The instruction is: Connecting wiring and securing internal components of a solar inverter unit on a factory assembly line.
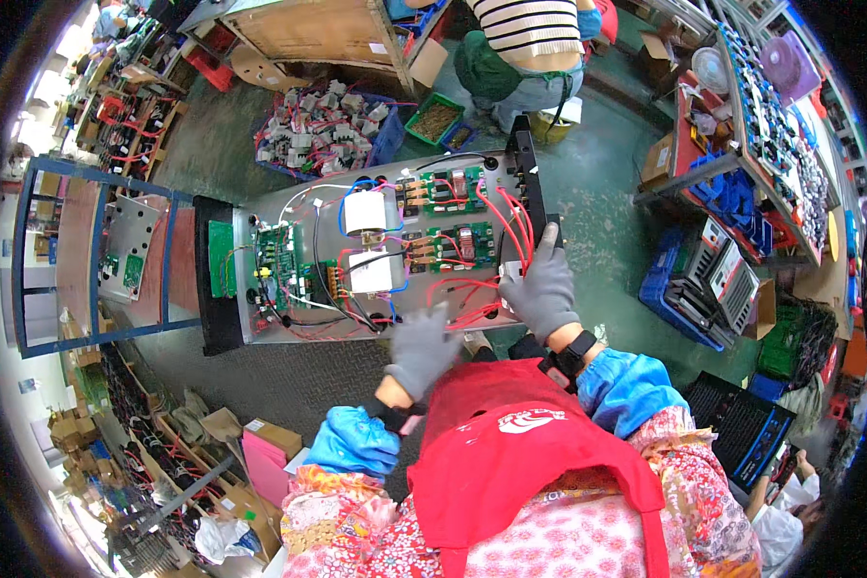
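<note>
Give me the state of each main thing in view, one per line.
Long grey metal chassis: uncovered, green circuit boards exposed
Long black end panel: against the chassis's right end
Grey-gloved right hand: touching the black end panel
Grey-gloved left hand: motion-blurred, by the chassis's near edge; grip unclear
Blue plastic crate: uncovered, heaped with grey components
Small green plastic tray: uncovered, holding small brownish pieces

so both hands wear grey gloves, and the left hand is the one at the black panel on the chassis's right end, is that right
Not quite: the head view shows the right hand, not the left hand, at the black panel on the chassis's right end. Both hands do wear grey gloves.
</note>
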`<state>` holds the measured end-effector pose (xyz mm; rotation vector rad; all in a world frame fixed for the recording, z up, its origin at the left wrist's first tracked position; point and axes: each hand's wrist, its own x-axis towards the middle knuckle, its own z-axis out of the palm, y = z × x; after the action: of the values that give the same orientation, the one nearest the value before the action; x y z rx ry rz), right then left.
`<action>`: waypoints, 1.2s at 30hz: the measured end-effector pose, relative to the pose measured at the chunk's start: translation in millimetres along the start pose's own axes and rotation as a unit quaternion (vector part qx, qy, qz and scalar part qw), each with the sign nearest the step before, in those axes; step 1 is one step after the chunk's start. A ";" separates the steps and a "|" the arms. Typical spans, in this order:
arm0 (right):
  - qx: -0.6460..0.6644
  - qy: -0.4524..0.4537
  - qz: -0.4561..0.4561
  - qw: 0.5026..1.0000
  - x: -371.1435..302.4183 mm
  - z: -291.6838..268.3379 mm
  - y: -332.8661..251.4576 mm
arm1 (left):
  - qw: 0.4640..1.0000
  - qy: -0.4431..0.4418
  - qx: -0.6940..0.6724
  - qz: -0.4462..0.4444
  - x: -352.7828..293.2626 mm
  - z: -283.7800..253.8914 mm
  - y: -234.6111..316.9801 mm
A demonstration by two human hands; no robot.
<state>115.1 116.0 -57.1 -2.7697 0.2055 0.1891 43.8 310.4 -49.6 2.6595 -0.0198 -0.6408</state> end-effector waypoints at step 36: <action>0.525 -0.294 -0.028 0.798 -25.1 -19.1 149.3 | 0.810 -0.036 -0.556 -0.185 68.5 62.9 111.1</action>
<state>67.8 -26.1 -86.1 -1.5053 0.0290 0.6691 86.2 177.2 -87.4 1.4818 0.6596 -0.5943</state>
